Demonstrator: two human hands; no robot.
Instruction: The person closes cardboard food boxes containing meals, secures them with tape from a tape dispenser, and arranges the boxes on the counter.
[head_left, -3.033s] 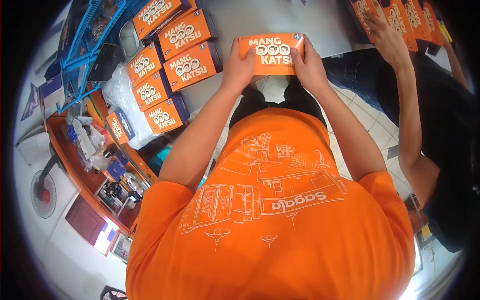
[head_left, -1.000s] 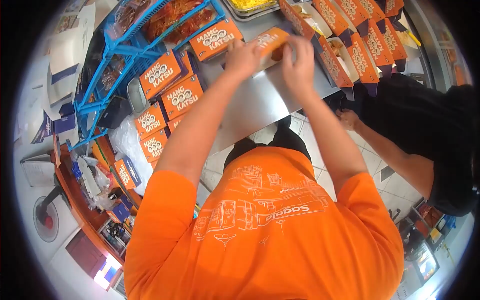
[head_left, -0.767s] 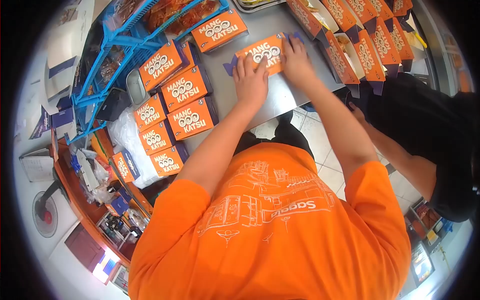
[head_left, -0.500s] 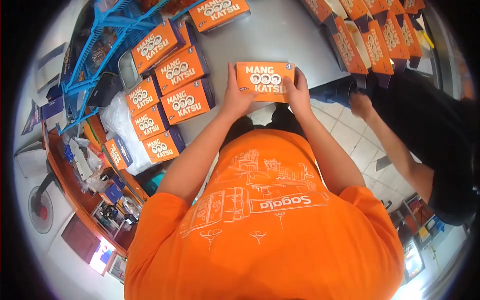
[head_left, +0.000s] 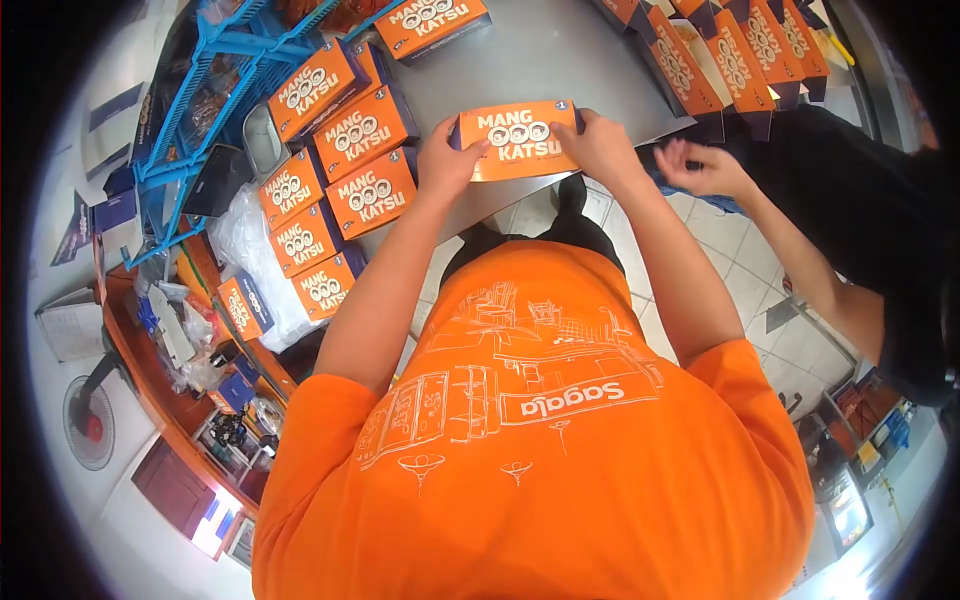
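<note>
An orange and dark blue food box [head_left: 518,142], printed "MANG KATSU", is held between my two hands over the front edge of the metal table [head_left: 560,60]. My left hand [head_left: 450,160] grips its left end with the thumb on the front of the lid. Around the opposite end closes my right hand [head_left: 597,148], thumb near the top corner. The lid looks closed, and the box's underside is hidden. Just left of my left hand stand several matching closed boxes [head_left: 372,193] in rows and stacks.
Several open-topped boxes [head_left: 735,65] stand at the back right. A co-worker's hand [head_left: 705,168] hangs near the table's right corner. Blue plastic racks [head_left: 215,60], a metal tin [head_left: 263,138] and a clear plastic bag [head_left: 240,240] lie to the left.
Both my hands have raised the box slightly up the view and left, over the table edge. The co-worker's hand has lifted and spread its fingers.
</note>
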